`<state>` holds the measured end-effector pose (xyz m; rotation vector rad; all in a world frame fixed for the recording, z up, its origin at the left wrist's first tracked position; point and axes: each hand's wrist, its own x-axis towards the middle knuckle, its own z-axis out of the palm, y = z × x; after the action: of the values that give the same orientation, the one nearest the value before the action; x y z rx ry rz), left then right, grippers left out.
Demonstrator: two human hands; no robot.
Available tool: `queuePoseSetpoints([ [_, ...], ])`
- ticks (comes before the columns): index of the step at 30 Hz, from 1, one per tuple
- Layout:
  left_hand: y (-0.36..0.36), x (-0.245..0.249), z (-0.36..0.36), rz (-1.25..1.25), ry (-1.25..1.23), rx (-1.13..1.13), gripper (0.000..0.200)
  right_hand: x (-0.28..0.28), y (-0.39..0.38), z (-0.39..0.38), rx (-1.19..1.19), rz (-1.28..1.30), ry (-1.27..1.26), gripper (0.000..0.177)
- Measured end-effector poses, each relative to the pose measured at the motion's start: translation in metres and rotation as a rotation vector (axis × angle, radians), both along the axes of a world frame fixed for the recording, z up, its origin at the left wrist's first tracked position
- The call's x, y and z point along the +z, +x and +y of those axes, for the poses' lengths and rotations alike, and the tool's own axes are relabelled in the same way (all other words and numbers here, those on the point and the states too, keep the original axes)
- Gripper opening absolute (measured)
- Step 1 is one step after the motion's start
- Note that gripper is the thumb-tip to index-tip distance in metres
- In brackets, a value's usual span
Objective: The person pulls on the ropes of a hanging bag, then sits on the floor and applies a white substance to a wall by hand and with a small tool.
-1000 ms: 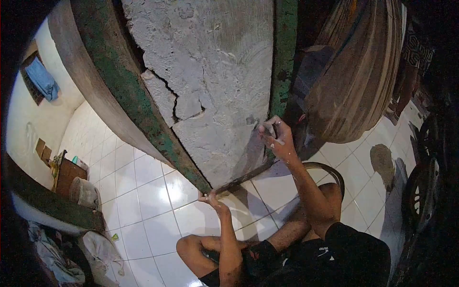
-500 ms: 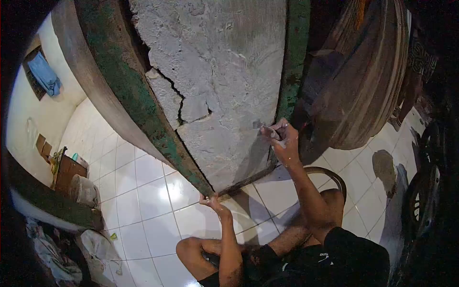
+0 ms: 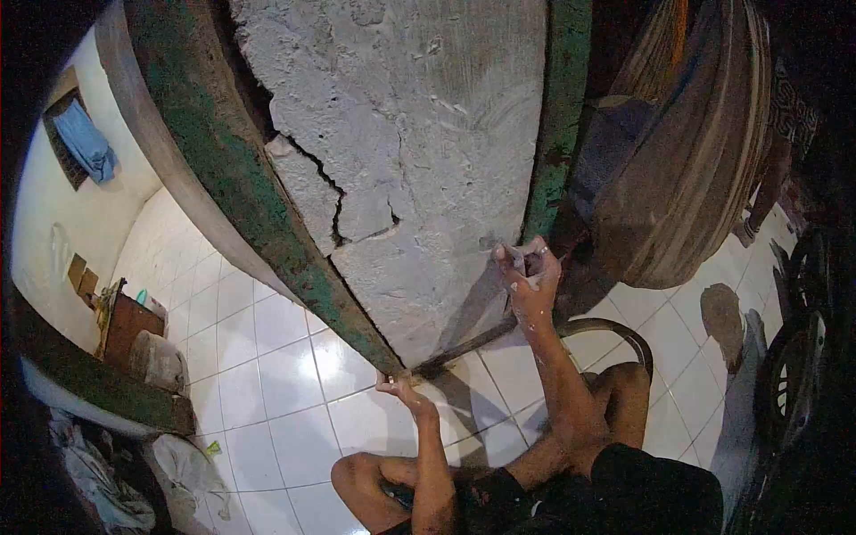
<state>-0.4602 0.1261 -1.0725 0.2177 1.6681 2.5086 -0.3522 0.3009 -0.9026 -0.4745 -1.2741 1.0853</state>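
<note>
A grey plastered wall panel (image 3: 419, 160) stands before me, with a jagged dark crack on its left half. Worn green wooden posts (image 3: 294, 227) flank it. Close to the panel's lower right edge is my right hand (image 3: 533, 283), its fingers curled together and smeared with whitish paste; what they hold is too small to make out. Down by the foot of the left green post, my left hand (image 3: 408, 395) has its fingers bent in at the post's end. Whether something lies inside those fingers is hidden.
White floor tiles (image 3: 276, 374) surround the wall's foot. Striped cloth (image 3: 687, 178) hangs at the right, near dark wheels (image 3: 785, 374). At the left stand a brown box (image 3: 132, 330) and a whitish bucket (image 3: 159, 364). A blue cloth (image 3: 85, 138) hangs on the far wall.
My right hand has drawn slightly back from the panel's edge, and its fingers have turned upward. The left hand stays by the post's foot. The view has shifted a little.
</note>
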Motion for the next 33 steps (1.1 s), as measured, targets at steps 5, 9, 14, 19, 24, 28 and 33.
queuePoseSetpoints([
  [5,-0.001,-0.007,-0.006,0.032,-0.024,-0.026,0.049,0.019,-0.002,-0.011,-0.054,-0.012,-0.03,0.025],
  [9,0.0,-0.003,0.0,-0.067,0.004,0.042,0.046,0.036,-0.001,-0.022,0.042,0.064,-0.27,0.026],
  [14,0.0,-0.002,-0.002,-0.009,0.066,0.014,0.053,0.024,0.007,-0.005,0.08,-0.023,-0.073,0.019],
  [19,-0.004,-0.017,0.0,0.11,0.011,0.022,0.049,0.028,0.02,-0.001,0.058,-0.272,0.149,0.016],
  [24,0.002,0.002,-0.009,0.099,0.006,-0.034,0.048,0.052,0.039,-0.003,-0.112,-0.525,0.481,0.02],
  [28,-0.006,-0.003,-0.009,0.046,0.045,-0.084,0.047,0.069,0.048,-0.002,0.003,-0.641,0.456,0.026],
  [33,-0.005,-0.009,-0.006,0.062,0.045,-0.047,0.051,0.033,0.034,0.012,0.099,-0.459,0.211,0.022],
])
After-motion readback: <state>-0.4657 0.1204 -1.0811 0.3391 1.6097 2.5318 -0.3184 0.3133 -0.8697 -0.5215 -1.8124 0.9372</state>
